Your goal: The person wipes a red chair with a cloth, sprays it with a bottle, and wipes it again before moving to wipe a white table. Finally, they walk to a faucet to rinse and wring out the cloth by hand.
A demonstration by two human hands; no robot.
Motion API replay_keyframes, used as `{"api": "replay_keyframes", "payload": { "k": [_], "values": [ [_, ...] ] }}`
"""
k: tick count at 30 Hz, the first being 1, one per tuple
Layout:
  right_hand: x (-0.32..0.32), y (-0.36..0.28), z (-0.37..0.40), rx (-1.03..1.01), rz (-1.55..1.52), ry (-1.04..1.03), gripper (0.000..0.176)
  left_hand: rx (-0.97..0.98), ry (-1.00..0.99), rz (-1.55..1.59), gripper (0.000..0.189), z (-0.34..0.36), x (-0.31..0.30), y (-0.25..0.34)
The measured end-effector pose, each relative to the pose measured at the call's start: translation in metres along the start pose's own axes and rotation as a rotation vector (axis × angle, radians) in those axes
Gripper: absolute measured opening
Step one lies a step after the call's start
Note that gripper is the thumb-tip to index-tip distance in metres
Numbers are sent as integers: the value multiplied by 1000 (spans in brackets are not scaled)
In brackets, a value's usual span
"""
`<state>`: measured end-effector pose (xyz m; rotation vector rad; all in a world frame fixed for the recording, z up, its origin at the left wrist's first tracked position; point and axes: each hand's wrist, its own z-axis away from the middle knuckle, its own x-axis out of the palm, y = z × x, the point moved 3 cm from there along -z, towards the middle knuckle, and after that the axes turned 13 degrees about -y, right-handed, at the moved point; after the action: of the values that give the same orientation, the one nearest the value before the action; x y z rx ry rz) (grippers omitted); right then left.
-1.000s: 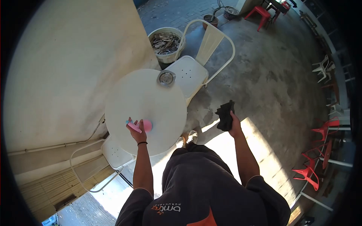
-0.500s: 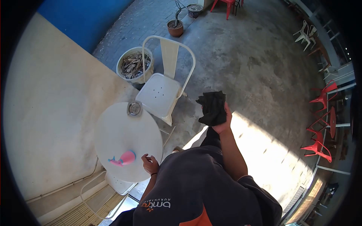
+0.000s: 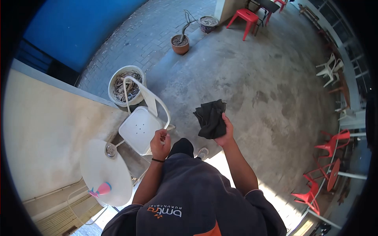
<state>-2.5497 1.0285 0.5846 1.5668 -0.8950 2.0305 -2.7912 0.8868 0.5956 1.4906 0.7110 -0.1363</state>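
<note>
My right hand (image 3: 225, 135) holds a folded black cloth (image 3: 212, 119) out in front of me, fingers and thumb along its right and lower edges. Raised at the left, my left hand (image 3: 160, 144) has its fingers curled in and nothing visible in it; a dark band circles that wrist. It overlaps the edge of a white metal chair (image 3: 140, 128) in this view, close to the chair's curved armrest. Left of that forearm, a round white table (image 3: 103, 165) bears a glass ashtray (image 3: 111, 150) and a pink and blue spray bottle (image 3: 103, 189).
A white tub of dry leaves (image 3: 112, 91) stands behind the chair. Farther off are a potted plant (image 3: 180, 48), another pot (image 3: 208, 25) and a red stool (image 3: 247, 16). Red chairs (image 3: 328, 144) line the right side. Concrete floor (image 3: 267, 86) stretches ahead.
I have moved forward, so the table and spray bottle sit lower and farther left in view. My left hand has risen from beside the table toward the chair. The cloth stays in my right hand.
</note>
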Motion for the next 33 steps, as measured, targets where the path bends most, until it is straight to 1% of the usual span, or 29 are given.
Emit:
{"api": "replay_keyframes", "payload": {
  "k": [1, 5, 6, 8, 10, 11, 15, 18, 20, 22, 23, 26, 28, 29, 32, 33],
  "values": [
    [-9, -28, -45, 30, -20, 6, 51, -33, 7, -22, 18, -34, 13, -3],
    [-18, -66, -131, 111, -50, 19, 51, -136, 11, -14, 26, -113, 50, -18],
    [-16, -79, -156, 133, -36, 6, 51, -146, 26, 7, 27, -142, 62, -25],
    [-27, -103, -206, 187, -35, 58, 52, -176, 1, 50, 29, -205, 82, -36],
    [-35, -131, -259, 216, -23, 104, 51, -195, -18, 67, 28, -280, 92, -32],
    [-38, -148, -288, 223, -5, 119, 51, -163, -44, 59, 33, -318, 93, -29],
    [-32, -219, -405, 195, 28, 139, 52, -116, -96, 61, 38, -455, 80, -3],
    [-3, -264, -496, 113, 26, 26, 52, -128, -137, 44, 42, -543, 69, 1],
    [7, -284, -556, 135, -6, -3, 52, -156, -193, 23, 47, -592, 65, -6],
    [4, -297, -616, 186, -25, -28, 51, -224, -239, 196, 53, -639, 63, -21],
    [0, -299, -648, 245, -19, -25, 51, -259, -258, 288, 56, -661, 65, -30],
    [-11, -290, -748, 441, -2, -30, 49, -271, -151, 741, 62, -725, 80, -79],
    [-1, -279, -812, 583, 4, -62, 48, -409, -70, 805, 62, -775, 74, -76],
    [9, -274, -841, 656, 57, -87, 47, -480, -40, 830, 62, -797, 65, -75],
    [64, -256, -920, 826, 124, -154, 46, -455, -92, 822, 65, -863, 35, -79],
    [73, -249, -947, 886, 113, -164, 46, -483, -41, 801, 53, -882, 22, -82]
  ]
}}
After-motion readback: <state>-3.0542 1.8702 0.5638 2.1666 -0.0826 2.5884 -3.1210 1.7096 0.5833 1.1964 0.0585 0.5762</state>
